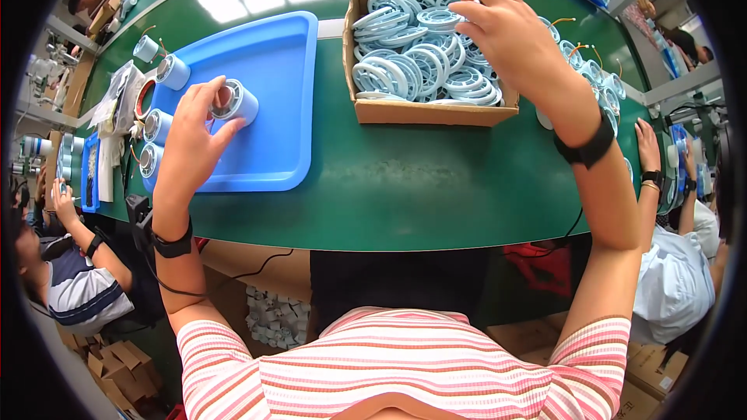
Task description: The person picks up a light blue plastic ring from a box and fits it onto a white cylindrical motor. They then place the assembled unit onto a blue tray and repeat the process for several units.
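My left hand is closed around a light blue cylindrical housing. Its round end, with a dark centre, faces up toward the left, and the hand is above the blue tray. Over the right part of an open cardboard box, my right hand has its fingers bent and apart. The fingertips are close to a pale blue slotted ring at the top of the heap; whether they touch it cannot be made out. Many similar rings fill the box in a jumble.
More cylindrical housings stand along the tray's left side, some with wires. A roll of tape and plastic bags lie beyond them. Wired light blue parts sit right of the box. Co-workers' hands are at both sides.
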Demonstrator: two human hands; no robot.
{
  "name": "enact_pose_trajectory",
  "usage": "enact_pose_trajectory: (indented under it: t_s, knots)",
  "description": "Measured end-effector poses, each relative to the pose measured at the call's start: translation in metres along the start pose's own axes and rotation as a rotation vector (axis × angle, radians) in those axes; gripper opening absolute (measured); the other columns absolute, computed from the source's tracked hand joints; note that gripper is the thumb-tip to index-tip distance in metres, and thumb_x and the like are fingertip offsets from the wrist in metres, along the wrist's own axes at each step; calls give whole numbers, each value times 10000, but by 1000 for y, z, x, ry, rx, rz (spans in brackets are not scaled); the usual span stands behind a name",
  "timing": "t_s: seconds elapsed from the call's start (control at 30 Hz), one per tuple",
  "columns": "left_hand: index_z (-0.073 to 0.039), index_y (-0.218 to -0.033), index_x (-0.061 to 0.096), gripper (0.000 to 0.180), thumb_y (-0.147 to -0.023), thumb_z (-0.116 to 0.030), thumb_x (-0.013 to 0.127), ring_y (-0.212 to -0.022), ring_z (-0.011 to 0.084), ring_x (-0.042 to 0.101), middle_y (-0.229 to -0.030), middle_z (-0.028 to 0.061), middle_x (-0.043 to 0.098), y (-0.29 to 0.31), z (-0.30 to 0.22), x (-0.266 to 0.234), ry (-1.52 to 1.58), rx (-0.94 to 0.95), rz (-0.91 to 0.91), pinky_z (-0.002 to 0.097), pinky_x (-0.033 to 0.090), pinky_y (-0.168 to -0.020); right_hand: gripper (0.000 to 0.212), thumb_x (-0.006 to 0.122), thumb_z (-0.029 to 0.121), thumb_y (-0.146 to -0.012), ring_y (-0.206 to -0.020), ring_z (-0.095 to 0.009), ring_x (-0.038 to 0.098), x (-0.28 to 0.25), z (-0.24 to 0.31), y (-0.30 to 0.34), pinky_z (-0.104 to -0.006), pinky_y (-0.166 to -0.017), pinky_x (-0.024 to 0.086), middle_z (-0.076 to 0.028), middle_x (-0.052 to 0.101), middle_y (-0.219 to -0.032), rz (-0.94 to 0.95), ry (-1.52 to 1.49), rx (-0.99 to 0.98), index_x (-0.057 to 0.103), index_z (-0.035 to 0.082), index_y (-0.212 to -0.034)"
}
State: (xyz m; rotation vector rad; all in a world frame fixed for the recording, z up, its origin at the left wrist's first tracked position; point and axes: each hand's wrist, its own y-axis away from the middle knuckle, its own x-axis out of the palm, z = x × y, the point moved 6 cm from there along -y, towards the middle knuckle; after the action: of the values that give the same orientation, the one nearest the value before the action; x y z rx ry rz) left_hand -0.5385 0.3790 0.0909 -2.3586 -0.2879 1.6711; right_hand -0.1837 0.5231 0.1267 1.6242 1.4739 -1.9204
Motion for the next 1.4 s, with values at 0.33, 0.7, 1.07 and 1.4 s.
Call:
enact_pose_trajectory:
  t_s: [0.33, 0.7, 1.07, 1.4]
  knots:
    - [-42, -1298, 598, 635, -721, -71, 862, -1089, 329, 583, -1181, 128, 628, 22, -78, -25, -74, 224, -256, 407, 504, -895, 190, 714, 103, -943, -986, -194, 611, 15, -27, -4, -316, -876, 490, -56, 650, -1039, 182, -540, 183, 706, 32, -1119]
    - [-36, -1289, 581, 670, -692, -54, 883, -954, 270, 683, -1232, 150, 604, 78, -173, 46, 421, 203, 391, 319, 572, -750, 252, 656, 8, -974, -730, -43, 627, -47, 57, 101, -197, -640, 494, 8, 685, -943, 169, -903, 715, 683, -6, -1224]
    - [-48, -1418, 474, 650, -857, 17, 794, -1033, 142, 667, -1279, 76, 592, 85, -165, 87, 939, -79, 453, 288, 604, -762, 459, 772, 14, -846, -1088, -293, 654, -49, 83, 146, -387, -933, 534, -145, 655, -1221, 335, -507, 434, 647, 12, -1288]
    - [-60, -1520, 406, 716, -895, 98, 716, -1216, 153, 608, -1347, 61, 553, 91, -177, 104, 1454, -436, 676, 301, 588, -943, 598, 807, -30, -714, -1208, -339, 601, -42, 114, 156, -421, -989, 517, -156, 608, -1335, 231, -705, 503, 662, 46, -1289]
